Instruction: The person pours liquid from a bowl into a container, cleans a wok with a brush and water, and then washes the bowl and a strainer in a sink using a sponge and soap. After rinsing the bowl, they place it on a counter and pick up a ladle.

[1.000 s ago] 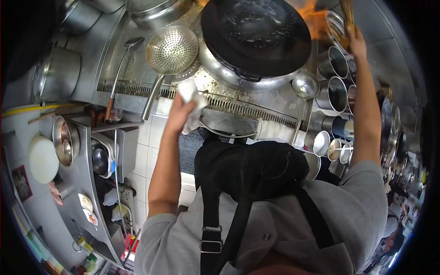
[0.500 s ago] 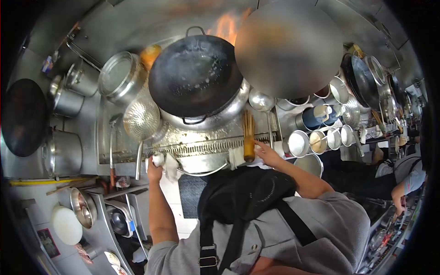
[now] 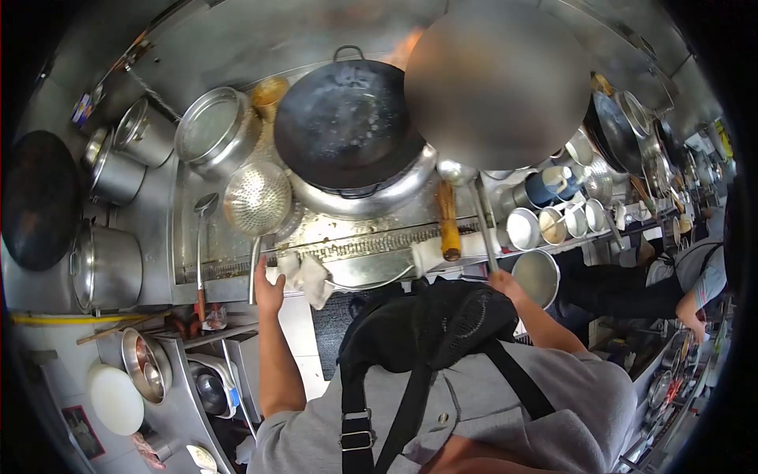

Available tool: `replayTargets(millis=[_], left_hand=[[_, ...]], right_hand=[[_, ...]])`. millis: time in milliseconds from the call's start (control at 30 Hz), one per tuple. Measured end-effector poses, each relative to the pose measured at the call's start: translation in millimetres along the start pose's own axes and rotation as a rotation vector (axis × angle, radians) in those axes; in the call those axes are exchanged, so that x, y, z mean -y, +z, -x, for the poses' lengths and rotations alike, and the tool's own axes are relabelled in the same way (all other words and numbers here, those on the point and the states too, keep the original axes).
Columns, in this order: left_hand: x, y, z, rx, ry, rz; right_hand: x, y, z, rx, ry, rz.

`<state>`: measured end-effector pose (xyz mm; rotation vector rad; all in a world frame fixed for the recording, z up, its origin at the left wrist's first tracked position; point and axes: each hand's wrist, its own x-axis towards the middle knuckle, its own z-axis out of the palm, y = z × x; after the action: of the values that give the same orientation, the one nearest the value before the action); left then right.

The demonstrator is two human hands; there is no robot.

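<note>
A large black wok (image 3: 347,122) with loop handles sits on the round metal burner ring. Below its left side, my left hand (image 3: 270,288) has its thumb and fingers apart, beside a white cloth (image 3: 306,276) and the handle of a perforated skimmer (image 3: 257,197). My right hand (image 3: 502,283) is closed around the lower end of a metal ladle's handle (image 3: 483,225); the ladle's bowl (image 3: 455,171) is partly hidden by a blurred disc. Between my hands, a bamboo brush (image 3: 448,223) lies on the stove's front edge.
Steel pots (image 3: 108,265) stand at the left, with a long spoon (image 3: 200,245) nearby. White containers (image 3: 523,229) line the right side. Flame (image 3: 407,46) shows behind the wok. Another person's hand (image 3: 692,316) is at the far right.
My right hand has moved from beside the brush to the ladle handle and taken hold of it. My left hand has let go of the white cloth and opened. The flame looks smaller.
</note>
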<state>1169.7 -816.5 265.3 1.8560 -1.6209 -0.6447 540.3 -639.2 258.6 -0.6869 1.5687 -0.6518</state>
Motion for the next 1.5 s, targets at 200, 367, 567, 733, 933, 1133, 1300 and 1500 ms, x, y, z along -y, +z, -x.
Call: replayTargets(millis=[200, 367, 567, 733, 933, 1133, 1300, 1500], left_hand=[[-27.6, -64.5, 14.5, -0.094, 0.000, 0.188], [-38.9, -79.8, -4.2, -0.113, 0.047, 0.271], [-24.4, -112.8, -37.0, -0.053, 0.149, 0.028], [-6.0, -114.0, -54.6, -0.014, 0.070, -0.077], [-16.6, -131.8, -59.4, 0.047, 0.155, -0.337], [-14.0, -175.8, -47.8, -0.054, 0.120, -0.413], [-13.9, -182.0, -41.0, -0.061, 0.101, -0.369], [52.6, -177.8, -57.1, -0.113, 0.038, -0.265]], right_hand=[[-50.7, 54.1, 15.2, -0.475, 0.174, 0.649], [-83.8, 64.7, -16.2, -0.485, 0.077, 0.875], [13.6, 98.2, 10.4, -0.672, -0.330, 0.971], [-26.4, 146.7, -56.9, -0.217, -0.334, 1.057], [-54.0, 166.4, -143.2, 0.062, 0.025, 1.427], [-64.2, 152.4, -138.9, 0.032, 0.089, 1.333], [-58.4, 147.1, -157.9, 0.290, 0.226, 1.233], [-41.3, 83.1, -37.7, -0.365, -0.435, 0.835]])
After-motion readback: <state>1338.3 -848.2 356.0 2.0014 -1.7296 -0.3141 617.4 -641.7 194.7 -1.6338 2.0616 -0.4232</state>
